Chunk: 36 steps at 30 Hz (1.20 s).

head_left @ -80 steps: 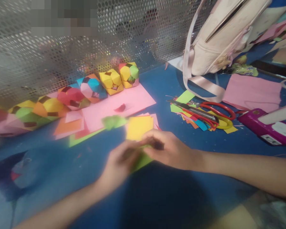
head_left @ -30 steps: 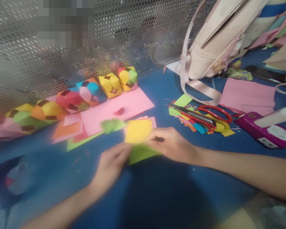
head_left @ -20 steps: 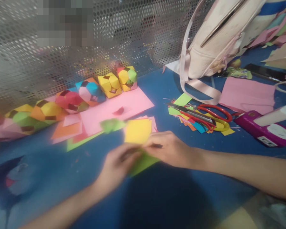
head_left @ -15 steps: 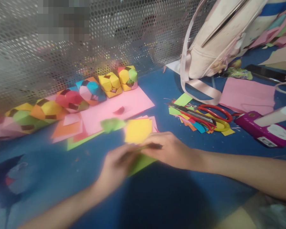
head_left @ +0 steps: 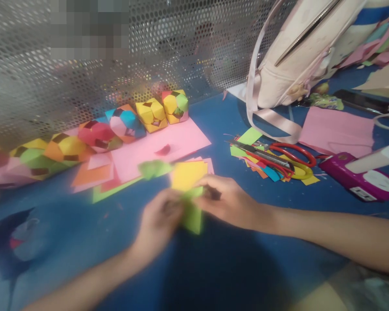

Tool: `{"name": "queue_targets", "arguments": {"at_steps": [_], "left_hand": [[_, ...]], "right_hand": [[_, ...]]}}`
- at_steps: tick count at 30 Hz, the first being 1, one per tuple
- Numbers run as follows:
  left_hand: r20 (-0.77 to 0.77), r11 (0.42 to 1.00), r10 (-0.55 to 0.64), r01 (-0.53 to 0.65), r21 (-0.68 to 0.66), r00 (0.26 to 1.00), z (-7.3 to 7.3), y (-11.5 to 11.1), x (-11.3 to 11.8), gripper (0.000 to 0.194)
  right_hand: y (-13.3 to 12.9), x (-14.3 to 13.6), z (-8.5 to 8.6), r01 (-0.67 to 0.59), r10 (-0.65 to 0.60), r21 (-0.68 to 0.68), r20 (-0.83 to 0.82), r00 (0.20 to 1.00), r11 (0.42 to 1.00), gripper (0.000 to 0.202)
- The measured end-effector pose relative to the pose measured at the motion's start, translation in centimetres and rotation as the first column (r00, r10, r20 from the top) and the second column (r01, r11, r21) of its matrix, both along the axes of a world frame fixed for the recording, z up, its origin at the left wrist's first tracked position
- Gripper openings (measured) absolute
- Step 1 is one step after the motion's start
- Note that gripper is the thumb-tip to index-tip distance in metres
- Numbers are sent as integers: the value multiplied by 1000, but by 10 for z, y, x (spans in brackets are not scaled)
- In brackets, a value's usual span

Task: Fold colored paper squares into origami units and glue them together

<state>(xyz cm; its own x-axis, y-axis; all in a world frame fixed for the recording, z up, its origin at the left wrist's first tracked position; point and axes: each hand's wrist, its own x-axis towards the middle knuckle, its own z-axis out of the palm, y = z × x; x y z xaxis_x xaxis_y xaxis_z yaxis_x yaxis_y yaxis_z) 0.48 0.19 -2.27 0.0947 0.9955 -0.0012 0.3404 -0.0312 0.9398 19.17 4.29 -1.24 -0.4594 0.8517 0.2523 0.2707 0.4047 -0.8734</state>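
Note:
A green sheet of paper (head_left: 192, 216), blurred and partly folded, is pinched between both hands above the blue table. My left hand (head_left: 162, 211) is closed on its left edge. My right hand (head_left: 228, 198) grips the opposite edge, fingers curled and thumb near the fold. Just beyond the hands lies a stack of yellow and pink paper squares (head_left: 186, 173). A small folded green piece (head_left: 154, 169) rests left of that stack, by a large pink sheet (head_left: 178, 137). The fingertips on the green paper are smeared by motion.
Several colourful folded paper balls (head_left: 100, 134) line a perforated metal panel (head_left: 194, 56) at the back. Red-handled scissors (head_left: 296, 153) lie on paper scraps to the right, near a purple glue gun (head_left: 359, 177). A pale bag (head_left: 285, 65) stands behind them.
The green paper between my hands has turned, its folded face now showing more upright between the fingers. Both hands remain in nearly the same place.

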Motion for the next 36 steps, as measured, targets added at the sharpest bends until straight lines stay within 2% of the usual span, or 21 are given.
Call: {"name": "queue_targets", "arguments": {"at_steps": [7, 13, 18, 20, 26, 31, 36], "left_hand": [[66, 990, -4, 13, -140, 998, 1, 3, 5, 9], [113, 993, 43, -30, -112, 993, -1, 1, 3, 10], [122, 990, 12, 5, -138, 992, -3, 2, 2, 9], [96, 990, 18, -4, -142, 995, -3, 2, 2, 9], [93, 989, 27, -12, -150, 995, -4, 3, 2, 9], [118, 991, 20, -4, -135, 993, -4, 4, 2, 9], [151, 990, -4, 25, -135, 989, -3, 3, 2, 9]], "right_hand": [[-3, -5, -11, 7, -4, 127, -29, 1000, 992, 8], [-5, -9, -10, 9, -8, 9, -83, 996, 1000, 13], [-2, -10, -17, -32, 62, 228, -122, 991, 973, 19], [-2, -9, -18, -60, 91, 264, -108, 990, 963, 19], [-2, -7, -13, -145, 171, 222, -100, 980, 964, 6], [-2, -9, -17, -87, 97, 116, -86, 992, 989, 3], [-3, -9, -15, -94, 96, 97, -20, 995, 991, 10]]}}
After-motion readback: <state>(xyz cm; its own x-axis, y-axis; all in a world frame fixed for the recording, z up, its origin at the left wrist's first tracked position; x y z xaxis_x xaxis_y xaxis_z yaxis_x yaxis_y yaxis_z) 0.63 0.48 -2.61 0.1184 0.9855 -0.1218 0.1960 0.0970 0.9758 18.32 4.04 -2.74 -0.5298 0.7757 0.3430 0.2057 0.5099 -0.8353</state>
